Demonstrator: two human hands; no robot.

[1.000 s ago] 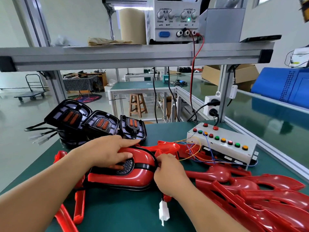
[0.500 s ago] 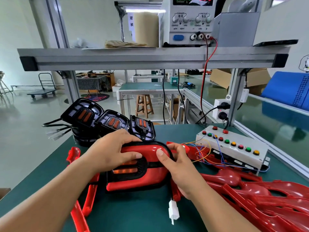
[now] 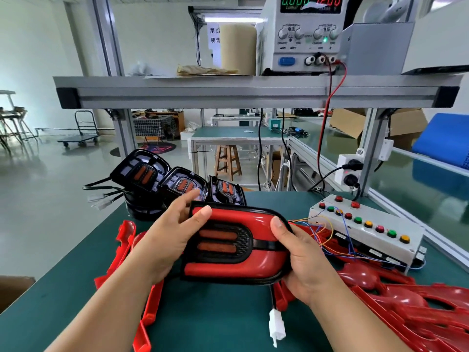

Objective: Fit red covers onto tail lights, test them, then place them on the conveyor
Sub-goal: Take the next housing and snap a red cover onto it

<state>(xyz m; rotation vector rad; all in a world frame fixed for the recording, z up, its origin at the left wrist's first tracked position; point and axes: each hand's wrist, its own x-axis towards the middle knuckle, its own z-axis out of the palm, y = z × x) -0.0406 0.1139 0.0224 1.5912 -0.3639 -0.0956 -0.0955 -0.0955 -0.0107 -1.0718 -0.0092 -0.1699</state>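
A tail light (image 3: 234,243) with its red cover fitted is held upright above the green bench, facing me. My left hand (image 3: 168,233) grips its left edge, thumb on the upper red face. My right hand (image 3: 302,257) grips its right end, thumb on the top corner. Its cable hangs down to a white plug (image 3: 276,326) over the bench. Three uncovered black tail lights (image 3: 177,181) stand in a row behind. Loose red covers (image 3: 418,308) lie piled at the right. The test box (image 3: 365,229) with coloured buttons sits to the right.
Red plastic frames (image 3: 127,250) lie on the bench at the left. A power supply (image 3: 302,34) stands on the overhead shelf (image 3: 253,92), with red and black leads running down. A green conveyor (image 3: 418,179) runs along the right behind an aluminium rail.
Both hands have lifted the covered tail light off the bench and tilted it upright toward me. The plug now dangles below it.
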